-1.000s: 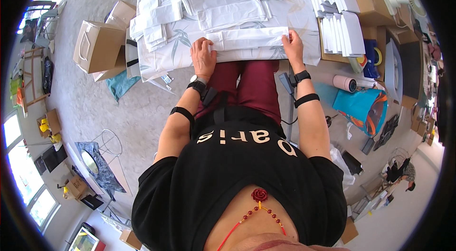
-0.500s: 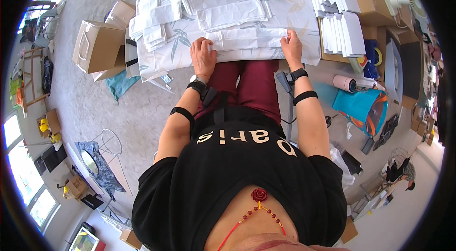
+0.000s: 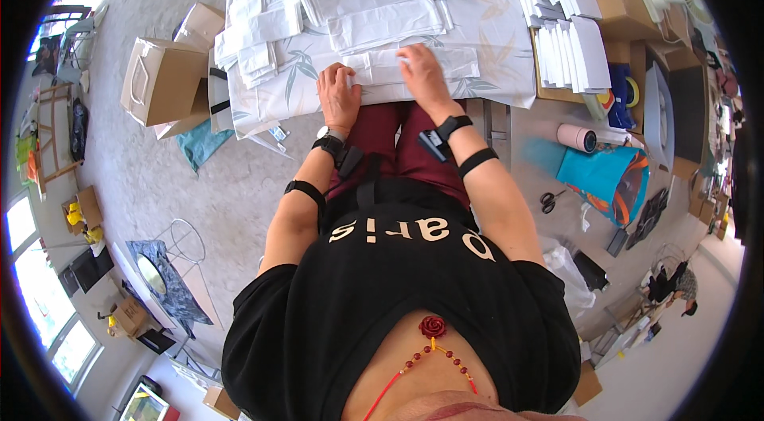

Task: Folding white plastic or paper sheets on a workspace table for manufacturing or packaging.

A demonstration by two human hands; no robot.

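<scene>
A long, flat, folded white strip, paper-like, lies along the near edge of the table. At its left end is my left hand, its fingers curled over and gripping that end. My right hand hovers over or touches the middle of the strip, bent fingers pointing left. Motion smears those fingertips, and whether they pinch anything is unclear. Just beyond the strip lies a stack of similar white strips. More white strips lie in overlapping piles to the left.
A table with a leaf-patterned white cover spans the front. Upright white folded stacks stand at the right, near a tape roll and a small fan. Cardboard boxes sit left. A pink cylinder and scissors lie low right.
My right hand has left the strip's right end and moved left to its middle. My left hand stays at the left end, and the strip lies nearly where it was.
</scene>
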